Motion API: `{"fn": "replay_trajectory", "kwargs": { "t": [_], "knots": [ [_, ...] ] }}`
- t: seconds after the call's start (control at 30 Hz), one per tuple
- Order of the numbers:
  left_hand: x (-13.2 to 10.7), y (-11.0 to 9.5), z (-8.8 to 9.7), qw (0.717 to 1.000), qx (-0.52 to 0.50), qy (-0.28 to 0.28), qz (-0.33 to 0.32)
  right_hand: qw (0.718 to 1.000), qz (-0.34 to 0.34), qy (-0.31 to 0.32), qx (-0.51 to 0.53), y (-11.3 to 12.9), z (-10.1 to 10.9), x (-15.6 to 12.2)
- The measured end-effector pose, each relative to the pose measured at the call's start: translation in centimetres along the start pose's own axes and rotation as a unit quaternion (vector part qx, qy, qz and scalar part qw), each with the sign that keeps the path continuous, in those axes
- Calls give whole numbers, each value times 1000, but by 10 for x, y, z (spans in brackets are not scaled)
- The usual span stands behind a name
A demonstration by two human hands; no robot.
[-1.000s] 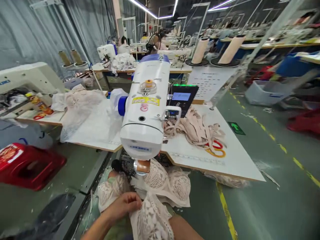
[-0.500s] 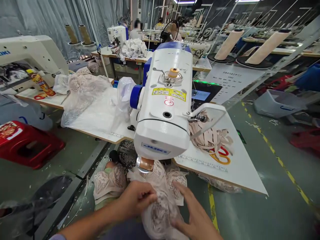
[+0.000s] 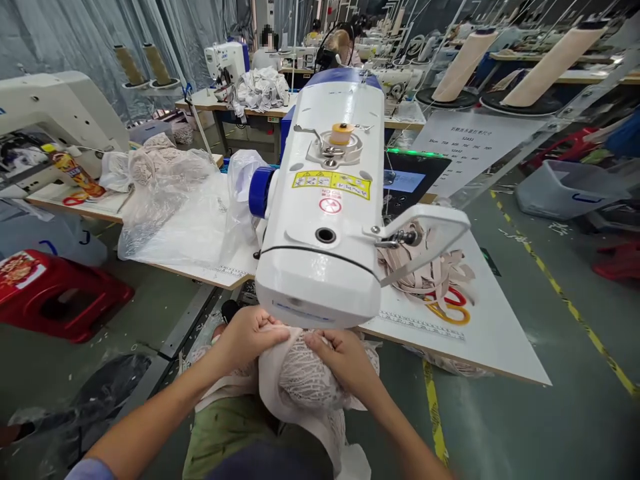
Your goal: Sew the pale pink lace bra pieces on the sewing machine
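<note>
Between my hands hangs a pale beige lace bra (image 3: pixel 309 377), just below the head of the white sewing machine (image 3: pixel 323 267). My left hand (image 3: pixel 253 337) pinches its band at the upper left edge. On the other side, my right hand (image 3: pixel 340 353) has thumb and fingers closed on the upper edge of the lace cup. The machine's head hides the needle area and the far part of the fabric. More lace pieces (image 3: pixel 240 380) lie under my left forearm, over my lap, partly covered.
Beige straps (image 3: pixel 425 267) and scissors with red and orange handles (image 3: pixel 450 313) lie on the right of the white table (image 3: pixel 500 353). Clear plastic bags (image 3: pixel 170 200) cover its left part. A red stool (image 3: pixel 65 293) stands at left, thread cones (image 3: pixel 465 67) at upper right.
My hands have moved up toward the machine head, and my right hand has gone from spread fingers to gripping the bra. The lace piece has been turned and lifted.
</note>
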State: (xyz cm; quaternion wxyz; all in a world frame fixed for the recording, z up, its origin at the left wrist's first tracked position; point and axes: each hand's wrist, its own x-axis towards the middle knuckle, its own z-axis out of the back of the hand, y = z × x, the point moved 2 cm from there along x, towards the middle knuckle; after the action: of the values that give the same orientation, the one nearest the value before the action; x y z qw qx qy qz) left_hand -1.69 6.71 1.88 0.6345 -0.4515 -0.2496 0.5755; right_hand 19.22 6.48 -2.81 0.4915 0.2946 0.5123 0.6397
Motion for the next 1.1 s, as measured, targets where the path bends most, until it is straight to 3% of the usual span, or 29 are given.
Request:
{"fn": "replay_trajectory", "kwargs": {
  "t": [0.13, 0.57, 0.73, 0.83, 0.97, 1.1],
  "knots": [
    [8, 6, 1, 997, 22, -56, -44, 1000, 6, -4, 2, 0, 5, 14],
    [14, 20, 0, 998, 23, -39, -50, 999, 15, 23, 41, 5, 12, 26],
    [13, 21, 6, 997, 10, -48, -55, 994, 3, 28, 106, -30, -1, 19],
    [15, 23, 10, 996, 10, -61, -65, 978, 10, 119, 168, -58, -20, 4],
    [17, 26, 13, 995, 21, -76, -62, 928, -81, 246, 268, -85, -39, -23],
    [17, 28, 11, 996, 27, -73, -54, 896, -155, 222, 353, -104, -41, -42]
  ]
}}
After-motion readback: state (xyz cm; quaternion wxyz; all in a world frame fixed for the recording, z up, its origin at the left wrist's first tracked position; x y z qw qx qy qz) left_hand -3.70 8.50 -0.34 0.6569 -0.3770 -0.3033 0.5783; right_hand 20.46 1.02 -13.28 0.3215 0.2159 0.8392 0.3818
